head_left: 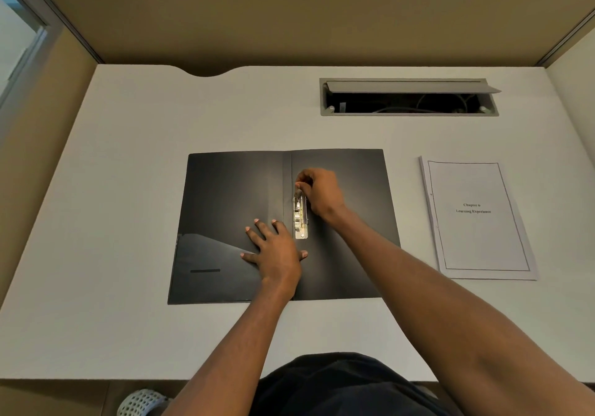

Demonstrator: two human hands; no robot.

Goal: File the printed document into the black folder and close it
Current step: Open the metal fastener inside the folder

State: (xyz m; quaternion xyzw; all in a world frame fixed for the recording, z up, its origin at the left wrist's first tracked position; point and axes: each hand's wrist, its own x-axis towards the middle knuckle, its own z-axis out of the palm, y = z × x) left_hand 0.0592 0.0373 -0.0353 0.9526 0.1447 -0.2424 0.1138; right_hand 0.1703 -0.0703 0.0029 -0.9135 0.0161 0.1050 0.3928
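The black folder (225, 196) lies open and flat on the white desk (128, 145). A metal clip mechanism (300, 219) runs along its spine on the right half. My right hand (322, 193) pinches the upper end of the clip's lever. My left hand (277, 248) rests flat with fingers spread, pressing on the folder just left of the spine. The printed document (476, 219), a stapled white stack with a bordered title page, lies on the desk to the right of the folder, apart from it.
An open cable hatch (409, 97) with its grey lid raised sits in the desk at the back right. Tan partition walls (289, 13) enclose the desk on three sides. A curved notch (206, 73) cuts the desk's back edge.
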